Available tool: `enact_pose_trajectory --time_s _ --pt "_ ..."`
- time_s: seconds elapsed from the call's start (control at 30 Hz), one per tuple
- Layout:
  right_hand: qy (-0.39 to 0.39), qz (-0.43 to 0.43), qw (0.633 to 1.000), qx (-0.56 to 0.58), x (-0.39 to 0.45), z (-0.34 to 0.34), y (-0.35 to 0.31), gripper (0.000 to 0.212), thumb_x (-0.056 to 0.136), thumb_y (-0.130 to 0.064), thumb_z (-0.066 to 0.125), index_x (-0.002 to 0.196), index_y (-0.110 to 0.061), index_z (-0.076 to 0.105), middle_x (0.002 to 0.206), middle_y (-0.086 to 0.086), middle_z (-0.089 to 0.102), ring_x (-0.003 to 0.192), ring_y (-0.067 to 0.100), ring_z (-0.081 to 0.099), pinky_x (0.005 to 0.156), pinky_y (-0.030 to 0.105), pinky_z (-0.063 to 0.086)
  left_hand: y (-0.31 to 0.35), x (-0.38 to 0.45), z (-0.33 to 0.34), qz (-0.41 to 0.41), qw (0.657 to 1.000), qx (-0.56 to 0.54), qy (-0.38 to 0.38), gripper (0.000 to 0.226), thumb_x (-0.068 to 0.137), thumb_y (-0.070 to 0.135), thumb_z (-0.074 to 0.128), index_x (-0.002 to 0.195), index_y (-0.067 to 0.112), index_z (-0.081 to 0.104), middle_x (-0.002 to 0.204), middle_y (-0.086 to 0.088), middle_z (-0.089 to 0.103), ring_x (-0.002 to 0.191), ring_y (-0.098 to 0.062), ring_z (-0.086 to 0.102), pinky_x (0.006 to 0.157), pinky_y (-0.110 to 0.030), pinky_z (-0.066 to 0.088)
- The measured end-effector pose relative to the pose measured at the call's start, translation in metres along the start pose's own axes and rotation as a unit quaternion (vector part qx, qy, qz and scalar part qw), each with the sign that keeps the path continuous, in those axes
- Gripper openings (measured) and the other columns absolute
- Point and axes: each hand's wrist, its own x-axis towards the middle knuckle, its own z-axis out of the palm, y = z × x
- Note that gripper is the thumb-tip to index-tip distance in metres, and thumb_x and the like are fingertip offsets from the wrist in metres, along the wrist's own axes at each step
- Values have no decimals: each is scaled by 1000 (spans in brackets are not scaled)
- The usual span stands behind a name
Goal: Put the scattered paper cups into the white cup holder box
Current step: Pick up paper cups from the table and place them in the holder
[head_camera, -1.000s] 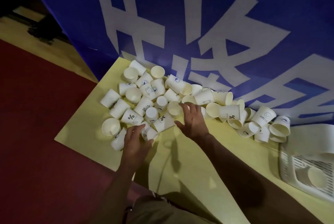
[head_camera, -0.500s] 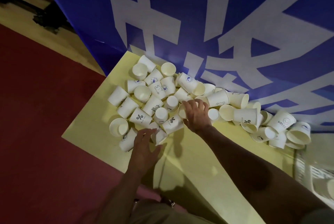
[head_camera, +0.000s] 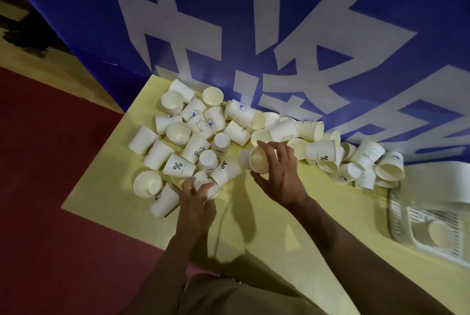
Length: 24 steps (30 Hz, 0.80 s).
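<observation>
Dozens of cups: I see a heap of white paper cups [head_camera: 203,136] on the yellow table [head_camera: 267,225], most on their sides, some upright, some bottom up; the heap lies to the left of the white cup holder box [head_camera: 429,228] and runs along the foot of the banner.
Right hand: my right hand [head_camera: 279,174] is at the near edge of the heap, fingers and thumb curled round one cup [head_camera: 256,162] whose open mouth faces me; that cup is tilted.
Left hand: my left hand [head_camera: 195,197] is further from the box than the right one, at the heap's near left part, its fingers bent over a small cup [head_camera: 206,183]; I read it as gripping that cup, though the fingers hide most of it.
Box: the white cup holder box sits at the right edge of the table, slatted, blurred in my view; one cup [head_camera: 440,233] lies inside it. A white flap [head_camera: 440,182] stands at its far side.
Nearest cups to box: a cup marked HELLO [head_camera: 370,153] and a wide-mouthed cup [head_camera: 389,168] lie just beside the box's far left corner.
Printed cups: two with a percent sign [head_camera: 178,166] lie in the heap, well apart from the box.
Backdrop: a blue banner [head_camera: 254,22] with large white characters rises behind the heap and the box.
Floor: red carpet [head_camera: 50,162] lies beyond the table's left edge, far from the box.
</observation>
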Motion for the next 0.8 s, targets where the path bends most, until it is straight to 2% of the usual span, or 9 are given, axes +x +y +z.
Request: enact_pose_trajectory --time_s 0.13,0.27,0.33,0.47,0.57,0.67,0.8 --pt "1 26 1000 10 -27 -8 4 77 85 -35 78 151 -15 44 136 9 48 121 32 47 93 48 44 11 -1 0 -1 1000 -25 18 45 85 21 48 124 15 69 138 -17 37 116 -31 50 92 -35 51" --pt "-15 48 999 13 -51 -7 4 78 86 -37 77 153 -17 42 138 8 47 120 31 45 89 45 45 23 -14 3 -21 999 -38 23 55 83 29 37 126 18 68 141 -14 40 110 -24 55 80 -28 52" --pt "-28 52 998 13 -61 -4 4 78 87 -40 75 153 -18 41 139 8 47 119 31 45 88 45 46 31 -21 2 -28 998 -48 13 55 82 28 37 128 19 66 141 -10 39 107 -23 55 76 -27 51" --pt "-50 62 996 27 -80 2 2 77 87 -44 73 153 -19 41 140 8 47 122 32 45 90 48 47 47 -31 5 -60 996 -61 -17 51 84 3 52 130 22 62 141 -2 36 108 -12 49 82 -25 44" --pt "-62 72 995 32 -95 4 3 78 87 -44 74 153 -20 41 140 7 46 123 31 44 92 47 46 60 -39 12 -56 994 -78 -48 55 81 11 47 132 28 60 137 6 38 105 -2 44 85 -23 43" --pt "-61 84 994 33 -109 1 9 77 87 -44 73 153 -19 42 138 8 47 122 31 45 91 47 46 70 -44 24 -50 993 -70 -86 59 84 8 49 136 36 56 133 13 39 104 -6 52 81 -25 48" --pt "-67 102 992 29 -129 -5 23 78 86 -42 75 153 -18 42 137 8 47 118 33 47 90 48 48 80 -48 44 -22 988 -47 -143 58 89 17 52 143 38 50 130 17 36 100 -14 62 78 -34 56"
